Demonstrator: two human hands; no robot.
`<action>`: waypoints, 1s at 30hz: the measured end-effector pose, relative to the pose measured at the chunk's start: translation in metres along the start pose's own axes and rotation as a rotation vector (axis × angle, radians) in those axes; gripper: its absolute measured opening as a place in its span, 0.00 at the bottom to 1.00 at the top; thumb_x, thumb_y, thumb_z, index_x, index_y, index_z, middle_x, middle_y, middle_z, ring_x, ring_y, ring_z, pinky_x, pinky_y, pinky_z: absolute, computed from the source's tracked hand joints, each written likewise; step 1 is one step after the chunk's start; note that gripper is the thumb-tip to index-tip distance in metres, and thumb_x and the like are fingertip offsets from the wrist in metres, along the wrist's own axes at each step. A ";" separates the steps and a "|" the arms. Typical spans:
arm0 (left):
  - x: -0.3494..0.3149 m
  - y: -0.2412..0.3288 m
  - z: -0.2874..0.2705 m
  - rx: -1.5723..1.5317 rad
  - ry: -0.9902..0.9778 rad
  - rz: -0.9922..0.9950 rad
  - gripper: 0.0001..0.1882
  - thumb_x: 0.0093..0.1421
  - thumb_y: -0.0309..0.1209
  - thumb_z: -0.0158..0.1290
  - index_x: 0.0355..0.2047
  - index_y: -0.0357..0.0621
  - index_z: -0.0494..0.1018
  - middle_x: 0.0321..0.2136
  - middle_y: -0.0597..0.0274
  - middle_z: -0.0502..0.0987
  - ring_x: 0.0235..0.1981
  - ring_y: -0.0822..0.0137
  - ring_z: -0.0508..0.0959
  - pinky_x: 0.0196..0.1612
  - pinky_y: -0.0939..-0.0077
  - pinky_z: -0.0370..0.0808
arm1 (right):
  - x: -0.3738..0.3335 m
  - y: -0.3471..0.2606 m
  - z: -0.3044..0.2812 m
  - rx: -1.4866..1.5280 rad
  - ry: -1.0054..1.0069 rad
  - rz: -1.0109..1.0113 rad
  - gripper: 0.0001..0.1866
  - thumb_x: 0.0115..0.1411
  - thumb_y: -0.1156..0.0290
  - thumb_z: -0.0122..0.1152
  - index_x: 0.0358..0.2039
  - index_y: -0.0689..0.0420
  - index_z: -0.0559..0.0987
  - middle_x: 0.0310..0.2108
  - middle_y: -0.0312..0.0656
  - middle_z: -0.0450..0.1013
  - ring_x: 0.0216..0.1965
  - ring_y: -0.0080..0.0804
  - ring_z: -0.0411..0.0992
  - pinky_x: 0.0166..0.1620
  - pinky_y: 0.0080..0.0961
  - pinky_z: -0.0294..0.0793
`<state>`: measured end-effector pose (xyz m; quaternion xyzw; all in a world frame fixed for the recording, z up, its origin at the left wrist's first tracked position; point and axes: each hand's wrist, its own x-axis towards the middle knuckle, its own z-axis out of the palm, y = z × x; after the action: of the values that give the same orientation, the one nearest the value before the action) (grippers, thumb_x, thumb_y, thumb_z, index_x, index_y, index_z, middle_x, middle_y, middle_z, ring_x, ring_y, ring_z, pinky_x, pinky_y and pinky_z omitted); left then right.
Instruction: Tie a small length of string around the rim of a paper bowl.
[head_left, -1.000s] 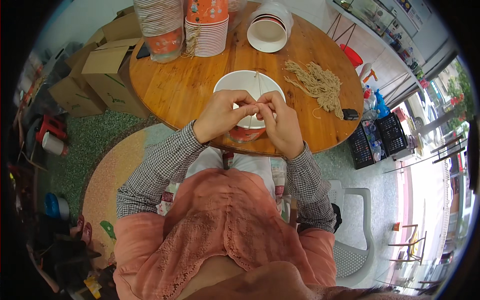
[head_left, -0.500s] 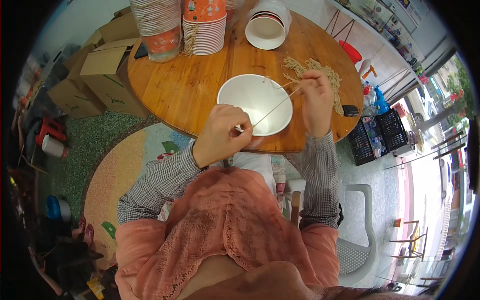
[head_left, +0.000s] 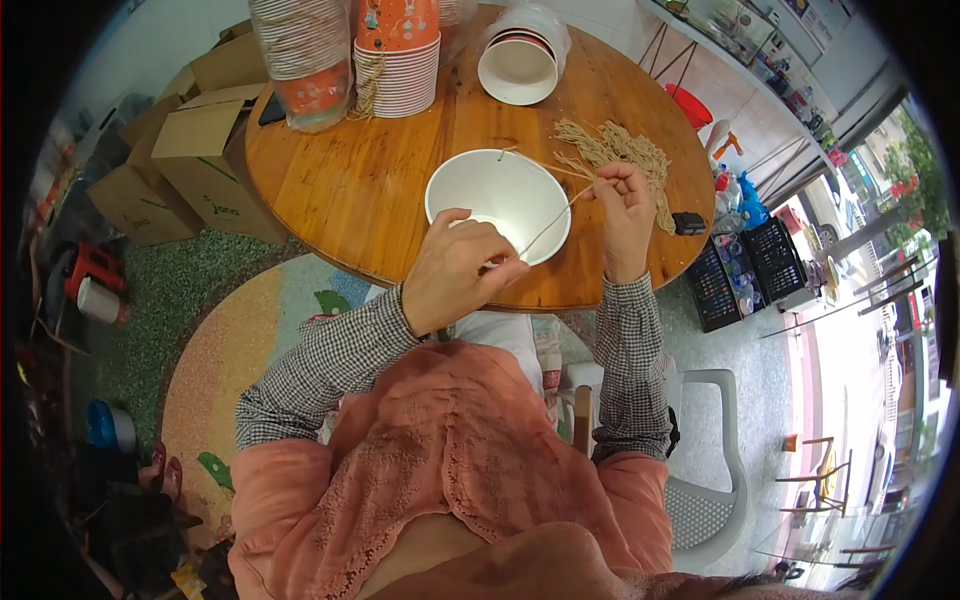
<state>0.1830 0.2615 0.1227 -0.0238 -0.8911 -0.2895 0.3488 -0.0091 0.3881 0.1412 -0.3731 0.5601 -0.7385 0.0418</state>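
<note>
A white paper bucket (head_left: 462,186) stands mouth up on the wooden table, close in front of me. A thin tan twine (head_left: 555,232) runs taut between my hands across the bucket's mouth. Its other stretch goes from my right fingers to the bucket's far rim, where it seems fastened. My left hand (head_left: 452,272) is closed over the near rim, thumb and finger pinching one part of the twine. Beyond the right rim, my right hand (head_left: 626,225) pinches the twine between thumb and fingertips. A loose bundle of tan twine (head_left: 630,150) lies just past my right hand.
Nested orange-and-white buckets (head_left: 398,78) and a plastic-wrapped stack (head_left: 300,62) stand at the far left of the table (head_left: 340,190). Other wrapped buckets (head_left: 518,75) lie sideways. A small black box (head_left: 688,223) sits at the right edge. Cardboard boxes (head_left: 215,150) stand left.
My right hand has moved a little nearer and lower, the twine in its pinch. My left hand has shifted slightly right and nearer along the rim. The view has shifted a little.
</note>
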 end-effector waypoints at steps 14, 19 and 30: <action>0.006 -0.014 -0.019 0.314 -0.021 0.405 0.08 0.50 0.28 0.57 0.32 0.46 0.75 0.29 0.65 0.74 0.34 0.64 0.74 0.45 0.65 0.68 | -0.017 0.053 -0.046 -0.353 -0.001 0.035 0.05 0.56 0.79 0.56 0.35 0.62 0.74 0.31 0.36 0.71 0.34 0.24 0.71 0.40 0.19 0.70; 0.018 -0.034 -0.032 0.447 -0.136 0.326 0.03 0.51 0.29 0.51 0.27 0.46 0.69 0.23 0.63 0.68 0.32 0.64 0.74 0.34 0.68 0.71 | -0.071 0.062 -0.028 -0.676 -0.491 -0.161 0.09 0.55 0.78 0.56 0.38 0.61 0.76 0.51 0.49 0.69 0.47 0.32 0.71 0.48 0.24 0.70; 0.104 -0.163 -0.052 -0.467 0.374 -0.295 0.09 0.60 0.26 0.54 0.35 0.30 0.77 0.24 0.65 0.77 0.25 0.77 0.76 0.28 0.82 0.74 | 0.007 0.098 0.042 -0.138 -0.053 0.162 0.19 0.60 0.75 0.58 0.52 0.62 0.69 0.38 0.42 0.74 0.39 0.21 0.72 0.43 0.18 0.71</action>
<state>0.0958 0.0823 0.1384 0.0795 -0.7152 -0.5325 0.4456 -0.0235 0.3152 0.0647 -0.3480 0.6368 -0.6821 0.0905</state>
